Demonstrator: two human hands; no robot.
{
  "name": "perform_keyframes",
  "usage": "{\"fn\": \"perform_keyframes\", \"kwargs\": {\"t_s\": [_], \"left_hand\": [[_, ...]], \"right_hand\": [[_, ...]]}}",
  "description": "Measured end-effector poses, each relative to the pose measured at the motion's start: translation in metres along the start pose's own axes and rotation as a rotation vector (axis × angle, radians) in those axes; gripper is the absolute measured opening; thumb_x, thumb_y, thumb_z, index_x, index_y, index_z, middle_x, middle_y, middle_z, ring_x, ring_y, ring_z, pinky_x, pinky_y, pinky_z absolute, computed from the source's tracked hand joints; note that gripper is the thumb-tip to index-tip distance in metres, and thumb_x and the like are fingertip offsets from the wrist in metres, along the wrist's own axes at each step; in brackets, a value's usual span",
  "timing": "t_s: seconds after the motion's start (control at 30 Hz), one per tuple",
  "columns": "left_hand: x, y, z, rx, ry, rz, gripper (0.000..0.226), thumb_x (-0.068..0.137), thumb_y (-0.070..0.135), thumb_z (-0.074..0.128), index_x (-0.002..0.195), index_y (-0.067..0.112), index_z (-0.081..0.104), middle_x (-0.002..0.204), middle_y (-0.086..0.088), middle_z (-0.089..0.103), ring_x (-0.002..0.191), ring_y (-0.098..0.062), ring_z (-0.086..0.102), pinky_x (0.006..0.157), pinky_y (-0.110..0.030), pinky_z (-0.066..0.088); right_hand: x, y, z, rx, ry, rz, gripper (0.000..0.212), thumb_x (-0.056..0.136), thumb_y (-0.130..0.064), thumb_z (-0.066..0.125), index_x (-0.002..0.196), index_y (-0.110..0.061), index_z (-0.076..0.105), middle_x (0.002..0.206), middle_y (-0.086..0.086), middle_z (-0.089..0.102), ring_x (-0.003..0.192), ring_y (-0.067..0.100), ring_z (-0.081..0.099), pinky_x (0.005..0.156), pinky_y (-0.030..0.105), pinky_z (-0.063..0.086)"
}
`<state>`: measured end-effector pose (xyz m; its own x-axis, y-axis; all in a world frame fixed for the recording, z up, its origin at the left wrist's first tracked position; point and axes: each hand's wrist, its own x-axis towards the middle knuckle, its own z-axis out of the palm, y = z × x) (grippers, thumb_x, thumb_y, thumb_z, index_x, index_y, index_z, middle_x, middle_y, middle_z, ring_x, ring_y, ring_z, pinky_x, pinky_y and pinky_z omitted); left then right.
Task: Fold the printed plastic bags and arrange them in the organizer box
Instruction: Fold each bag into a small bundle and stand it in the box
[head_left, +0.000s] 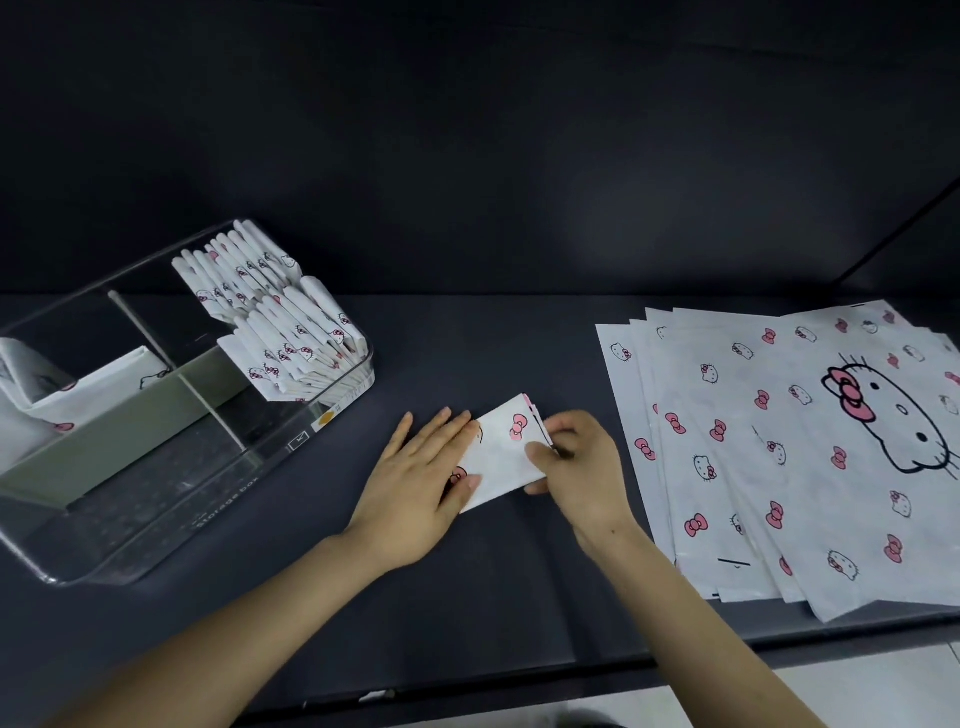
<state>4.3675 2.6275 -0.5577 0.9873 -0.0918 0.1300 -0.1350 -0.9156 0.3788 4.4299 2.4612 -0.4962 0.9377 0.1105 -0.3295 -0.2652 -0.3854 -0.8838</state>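
Observation:
A small folded white bag with pink bows (506, 452) lies on the dark table in the middle. My left hand (421, 478) presses flat on its left part with straight fingers. My right hand (576, 462) pinches its right edge between thumb and fingers. The clear organizer box (291, 452) stands at the left. Its far right compartment holds several folded bags (275, 317) standing on edge. A stack of flat printed bags (795, 447) lies fanned out at the right.
The box has dividers and a grey inner wall (130, 421); a loosely folded bag (62, 395) sits in its left compartment. The table's front edge (519, 680) runs just below my forearms. A dark wall rises behind.

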Motion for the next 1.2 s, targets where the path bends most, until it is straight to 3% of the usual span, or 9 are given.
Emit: {"fn": "perform_keyframes", "kwargs": {"t_s": [0.13,0.27,0.47,0.57,0.73,0.87,0.93,1.07,1.2], "left_hand": [[0.001,0.012,-0.027,-0.524,0.036,-0.326,0.056,0.092,0.044,0.054,0.142,0.02,0.043,0.136,0.013,0.05,0.126,-0.005,0.045,0.109,-0.026,0.032],[0.006,0.02,-0.064,-1.074,0.08,-0.542,0.03,0.092,0.01,0.059,0.121,0.016,0.058,0.078,0.005,0.07,0.068,-0.014,0.063,0.062,-0.025,0.053],[0.007,0.028,-0.11,-1.048,0.384,-0.48,0.024,0.091,0.001,0.059,0.094,0.023,0.069,0.077,-0.009,0.067,0.053,-0.014,0.059,0.054,-0.021,0.049],[0.004,0.028,-0.132,-1.06,0.501,-0.493,0.019,0.09,0.003,0.061,0.091,0.018,0.071,0.067,-0.004,0.065,0.049,-0.012,0.056,0.055,-0.019,0.048],[-0.005,0.015,-0.163,-1.129,0.605,-0.537,0.013,0.089,0.007,0.063,0.084,0.015,0.072,0.066,-0.007,0.066,0.057,-0.014,0.058,0.053,-0.021,0.049],[-0.023,-0.002,-0.194,-1.023,0.638,-0.469,0.012,0.09,0.017,0.063,0.083,0.017,0.072,0.069,0.007,0.069,0.057,-0.002,0.058,0.057,-0.016,0.047],[-0.037,-0.027,-0.208,-0.771,0.693,-0.426,0.016,0.092,0.034,0.06,0.09,0.023,0.072,0.08,0.012,0.07,0.074,-0.003,0.063,0.07,-0.018,0.049],[-0.066,-0.109,-0.222,0.06,0.647,-0.418,0.038,0.091,0.044,0.044,0.096,0.021,0.074,0.107,0.0,0.066,0.098,-0.025,0.058,0.088,-0.035,0.036],[-0.087,-0.15,-0.211,0.112,0.343,-0.512,0.048,0.075,0.067,0.045,0.072,0.028,0.074,0.119,-0.006,0.062,0.116,-0.032,0.052,0.107,-0.062,0.02]], "right_hand": [[0.0,-0.008,-0.011,0.207,-0.059,-0.01,0.029,0.085,0.008,0.061,0.095,-0.018,0.054,0.075,-0.005,0.072,0.06,0.003,0.061,0.049,0.018,0.045],[0.0,-0.021,-0.016,0.221,-0.165,-0.044,0.03,0.085,0.007,0.062,0.098,-0.019,0.057,0.079,-0.004,0.074,0.066,0.006,0.062,0.053,0.018,0.045],[-0.02,-0.045,0.006,-0.284,0.133,-0.549,0.03,0.084,-0.033,0.067,0.113,-0.037,0.06,0.116,-0.024,0.058,0.109,-0.01,0.051,0.088,0.009,0.039],[-0.037,-0.065,0.025,-0.257,-0.032,-0.724,0.046,0.078,-0.052,0.061,0.118,-0.031,0.065,0.128,-0.021,0.056,0.121,-0.008,0.046,0.1,0.01,0.034],[-0.041,-0.081,0.066,-0.396,-0.017,-1.049,0.042,0.083,-0.035,0.06,0.12,-0.015,0.065,0.12,-0.005,0.066,0.109,0.004,0.057,0.094,0.015,0.042],[-0.044,-0.101,0.088,-0.306,-0.024,-1.087,0.032,0.089,-0.011,0.054,0.118,-0.011,0.066,0.094,-0.001,0.073,0.069,-0.005,0.055,0.069,0.0,0.039],[-0.048,-0.117,0.098,-0.199,-0.099,-0.951,0.031,0.092,-0.012,0.054,0.12,-0.018,0.066,0.082,-0.001,0.072,0.055,0.001,0.053,0.055,0.008,0.043],[-0.057,-0.157,0.126,0.041,-0.28,-0.668,0.026,0.097,-0.017,0.052,0.115,-0.029,0.066,0.089,0.003,0.071,0.077,0.024,0.065,0.069,0.038,0.055],[-0.052,-0.178,0.163,0.084,-0.321,-0.608,0.024,0.097,-0.018,0.051,0.113,-0.025,0.067,0.079,0.0,0.069,0.061,0.012,0.056,0.055,0.024,0.047]]}}
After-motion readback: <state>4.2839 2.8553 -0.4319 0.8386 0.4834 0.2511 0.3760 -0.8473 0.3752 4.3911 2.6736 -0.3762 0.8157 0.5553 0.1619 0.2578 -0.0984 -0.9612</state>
